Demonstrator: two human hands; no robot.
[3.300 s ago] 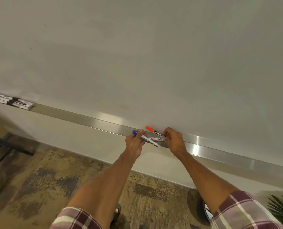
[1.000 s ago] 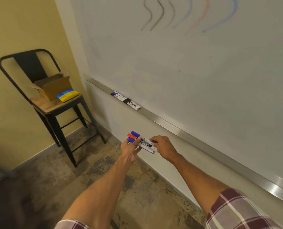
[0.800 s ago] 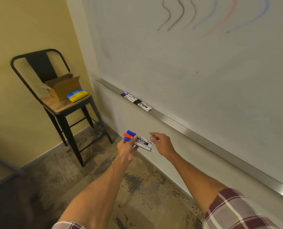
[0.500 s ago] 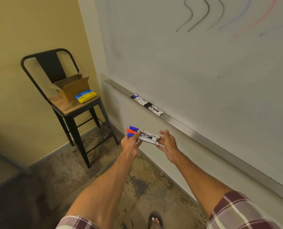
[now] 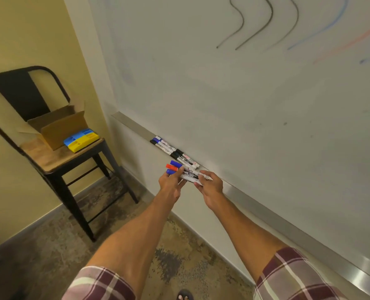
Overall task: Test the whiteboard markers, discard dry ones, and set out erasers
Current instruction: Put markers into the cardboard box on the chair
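The left hand (image 5: 170,185) grips three markers (image 5: 187,174) bunched near their blue and red caps, just in front of the tray (image 5: 287,227). The right hand (image 5: 210,187) pinches the barrel ends, though blur hides how firmly. If either hand loosens, a marker could slip out and drop to the floor (image 5: 50,245). Set down beside the other markers (image 5: 175,151) on the tray, these could get mixed in, and which ones are dry would be lost.
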